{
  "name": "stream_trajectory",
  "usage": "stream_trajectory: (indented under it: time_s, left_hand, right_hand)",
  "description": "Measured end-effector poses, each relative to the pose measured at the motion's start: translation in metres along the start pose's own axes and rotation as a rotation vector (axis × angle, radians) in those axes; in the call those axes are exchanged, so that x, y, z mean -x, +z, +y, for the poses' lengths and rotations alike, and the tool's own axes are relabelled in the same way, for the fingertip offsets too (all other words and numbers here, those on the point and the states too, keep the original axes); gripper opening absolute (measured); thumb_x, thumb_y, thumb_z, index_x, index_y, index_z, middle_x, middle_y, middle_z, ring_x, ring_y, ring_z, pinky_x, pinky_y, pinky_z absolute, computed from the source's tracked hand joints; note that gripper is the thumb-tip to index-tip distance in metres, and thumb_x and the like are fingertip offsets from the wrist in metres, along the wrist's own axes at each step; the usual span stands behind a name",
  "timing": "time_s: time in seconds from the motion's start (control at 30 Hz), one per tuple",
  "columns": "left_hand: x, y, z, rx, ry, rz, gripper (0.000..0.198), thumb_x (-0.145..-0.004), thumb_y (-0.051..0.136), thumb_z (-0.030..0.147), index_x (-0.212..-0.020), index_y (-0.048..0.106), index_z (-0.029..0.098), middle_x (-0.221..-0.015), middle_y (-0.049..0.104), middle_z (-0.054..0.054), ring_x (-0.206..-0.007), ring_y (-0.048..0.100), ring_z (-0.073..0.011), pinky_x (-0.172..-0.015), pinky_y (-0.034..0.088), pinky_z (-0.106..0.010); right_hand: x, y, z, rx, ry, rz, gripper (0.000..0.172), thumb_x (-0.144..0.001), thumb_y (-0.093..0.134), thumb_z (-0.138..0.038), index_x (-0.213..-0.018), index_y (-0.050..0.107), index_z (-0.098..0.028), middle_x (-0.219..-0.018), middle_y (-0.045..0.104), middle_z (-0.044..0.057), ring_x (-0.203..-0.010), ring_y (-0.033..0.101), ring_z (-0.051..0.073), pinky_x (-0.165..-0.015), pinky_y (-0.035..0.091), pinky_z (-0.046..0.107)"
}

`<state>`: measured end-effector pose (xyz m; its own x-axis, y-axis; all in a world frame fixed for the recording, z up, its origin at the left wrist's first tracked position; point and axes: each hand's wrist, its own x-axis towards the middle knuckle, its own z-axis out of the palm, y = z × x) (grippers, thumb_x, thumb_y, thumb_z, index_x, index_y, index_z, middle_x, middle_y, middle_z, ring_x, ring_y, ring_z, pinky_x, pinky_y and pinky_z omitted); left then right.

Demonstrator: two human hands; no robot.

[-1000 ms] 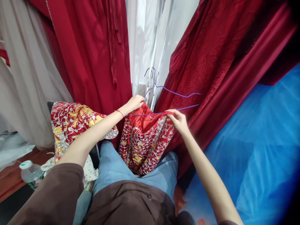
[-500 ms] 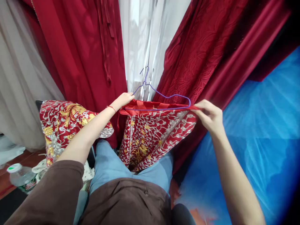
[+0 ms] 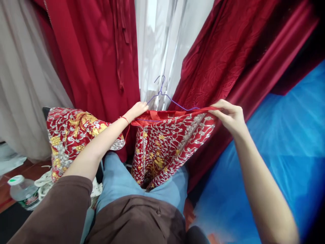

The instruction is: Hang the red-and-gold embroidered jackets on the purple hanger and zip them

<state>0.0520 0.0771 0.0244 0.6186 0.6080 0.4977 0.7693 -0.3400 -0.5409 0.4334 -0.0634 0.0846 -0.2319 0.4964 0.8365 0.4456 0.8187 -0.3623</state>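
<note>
A red skirt (image 3: 158, 152), embroidered in silver and gold, hangs between my hands with its top edge stretched wide and its plain red lining showing. My left hand (image 3: 138, 110) is closed around the left end of that edge, beside the hanger's left arm. At the right end, my right hand (image 3: 227, 115) pinches the edge between thumb and fingers. A purple wire hanger (image 3: 160, 91) stands hook up in the skirt's top opening. Its right shoulder and much of its lower bar are hidden by the cloth.
Another embroidered red piece (image 3: 73, 135) lies to the left, partly behind my left arm. A plastic bottle (image 3: 24, 193) stands low at the left. Dark red garments (image 3: 93, 51) and white cloth (image 3: 162, 44) hang ahead. Blue tulle (image 3: 248, 189) spreads along the right.
The skirt's right side has come up over the hanger's right shoulder, which showed in front of the edge before. Both hands keep their grip. The view has shifted slightly.
</note>
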Motion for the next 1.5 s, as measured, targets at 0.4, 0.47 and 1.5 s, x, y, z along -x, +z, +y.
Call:
stream_trajectory:
  time_s: [0.4,0.47,1.5]
  left_hand:
    - [0.005,-0.021,0.01,0.163,-0.175,-0.114,0.032,-0.098,0.034,0.008,-0.108,0.064,0.004,-0.107,0.065,-0.024,-0.094,0.066,-0.0281,-0.069,0.043,-0.034]
    - [0.008,-0.025,0.009,0.175,-0.206,-0.09,0.031,-0.098,0.035,0.007,-0.108,0.064,0.005,-0.106,0.065,-0.023,-0.095,0.067,-0.0276,-0.07,0.044,-0.033]
    - [0.067,-0.028,-0.049,1.204,-1.158,0.579,0.045,-0.089,0.055,0.018,-0.056,0.025,0.022,-0.057,0.023,0.007,-0.054,0.028,-0.0092,-0.054,0.025,-0.023]
  right_hand:
    - [-0.045,0.066,0.036,0.559,-0.045,-0.105,0.027,-0.093,0.052,-0.043,-0.078,0.061,-0.022,-0.079,0.067,0.009,-0.083,0.059,0.026,-0.089,0.041,0.048]
    - [-0.033,0.077,0.038,0.665,-0.081,-0.117,0.029,-0.095,0.044,-0.04,-0.079,0.059,-0.021,-0.084,0.067,0.011,-0.089,0.058,0.029,-0.093,0.037,0.05]
    - [-0.026,0.15,0.001,0.443,0.231,-0.517,0.048,-0.08,0.061,-0.068,-0.065,0.061,-0.022,-0.066,0.063,0.005,-0.073,0.063,0.024,-0.073,0.046,0.035]
